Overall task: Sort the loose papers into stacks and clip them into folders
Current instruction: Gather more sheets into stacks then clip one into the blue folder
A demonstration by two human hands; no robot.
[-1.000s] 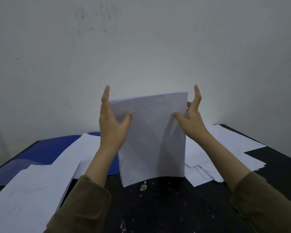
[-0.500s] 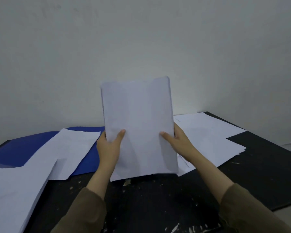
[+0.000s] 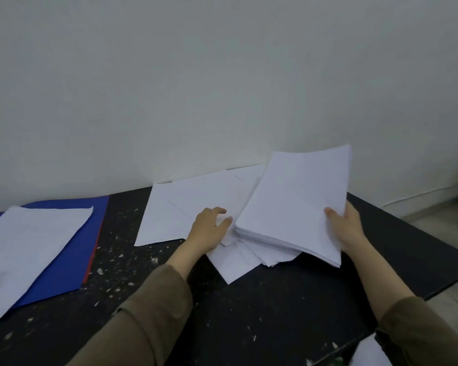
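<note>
The right hand (image 3: 345,228) is gripping a thick stack of white papers (image 3: 296,202) at its right edge, with the thumb lying on top and the other fingers hidden under the sheets. The stack is tilting up toward the wall, and its near edge is lying over the loose papers (image 3: 196,199) that are spreading on the black table (image 3: 275,313). The left hand (image 3: 209,228) is resting on these loose papers just beside the stack, its fingers loosely bent and touching the sheets; I cannot tell if it is pinching any of them. Far to the left, well apart from the hands, a blue folder (image 3: 64,265) is lying flat with another pile of sheets (image 3: 29,249) covering most of it. Small pale scraps (image 3: 116,256) are dotting the table between the folder and the loose papers. A plain pale wall (image 3: 222,88) is standing directly behind the table.
</note>
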